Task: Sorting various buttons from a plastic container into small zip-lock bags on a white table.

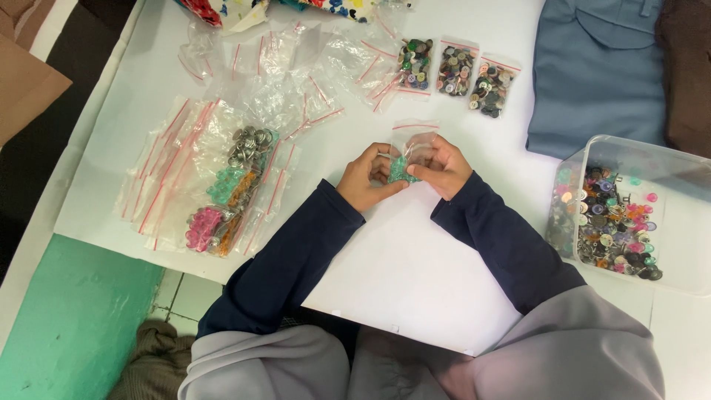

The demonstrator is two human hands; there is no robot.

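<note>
Fingers of both hands [406, 170] pinch a small clear plastic zip bag of teal buttons [404, 167], light, limp and slippery, best gripped at its twelve-o'clock seal.

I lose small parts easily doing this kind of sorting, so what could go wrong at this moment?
1. The small clear zip bag of teal buttons, pinched between the left hand and right hand, may spill onto the white table if its mouth is open.
2. The clear plastic tub of mixed buttons sits by the right elbow; a sleeve could knock it.
</note>
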